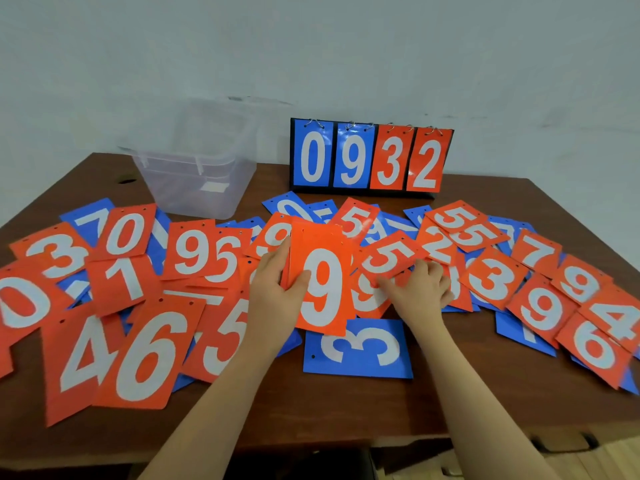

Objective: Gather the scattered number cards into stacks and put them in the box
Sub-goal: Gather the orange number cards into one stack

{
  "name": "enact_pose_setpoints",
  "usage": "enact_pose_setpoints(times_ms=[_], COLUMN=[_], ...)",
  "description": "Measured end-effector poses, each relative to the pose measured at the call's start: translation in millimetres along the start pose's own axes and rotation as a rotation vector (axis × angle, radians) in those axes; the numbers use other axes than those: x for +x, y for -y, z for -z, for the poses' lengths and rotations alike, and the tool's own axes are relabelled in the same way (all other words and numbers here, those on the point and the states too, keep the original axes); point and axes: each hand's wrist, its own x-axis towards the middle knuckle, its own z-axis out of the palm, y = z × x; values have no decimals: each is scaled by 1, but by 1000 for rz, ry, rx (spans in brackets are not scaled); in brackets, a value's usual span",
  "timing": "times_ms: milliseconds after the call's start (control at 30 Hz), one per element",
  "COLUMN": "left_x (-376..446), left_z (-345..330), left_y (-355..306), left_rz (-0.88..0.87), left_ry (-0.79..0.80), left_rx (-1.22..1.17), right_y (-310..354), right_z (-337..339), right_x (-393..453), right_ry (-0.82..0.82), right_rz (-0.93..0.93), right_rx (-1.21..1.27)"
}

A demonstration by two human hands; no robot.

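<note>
Several orange and blue number cards lie scattered over the brown table (pixel 346 407). My left hand (pixel 273 289) grips a small stack of orange cards (pixel 323 292) by its left edge, a 9 on top, held up above the table. My right hand (pixel 420 289) rests just right of the stack, fingers on an orange 5 card (pixel 389 256) and lifting its near edge. A blue 3 card (pixel 358 348) lies sideways below the stack. The clear plastic box (pixel 197 178) stands at the back left, with its lid leaning behind it.
A black flip scoreboard (pixel 370 157) showing 0 9 3 2 stands upright at the back centre against the wall. Cards reach the table's left and right edges. The near table edge (pixel 311 441) runs below my forearms.
</note>
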Motion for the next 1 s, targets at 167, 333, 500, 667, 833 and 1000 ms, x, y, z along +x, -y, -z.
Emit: enact_pose_setpoints(times_ms=[167,333,500,667,833,1000], left_x=[3,5,2,-1,-8,-18], left_z=[-8,-10,-12,-13,-13,-10], left_y=[6,8,7,-7,-24,-37], left_rz=[-5,-4,-23,-26,-50,-36], left_ry=[-26,-47,-62,-67,-53,34], left_rx=[11,40,79,130,191,-7], right_y=[-5,-10,-2,10,24,35], right_z=[0,3,17,41,67,62], right_x=[9,5,0,-6,-24,-47], right_ry=[140,70,-135,-382,-481,-271], right_rz=[74,163,150,173,170,179], right_rx=[-147,78,510,687,879,914])
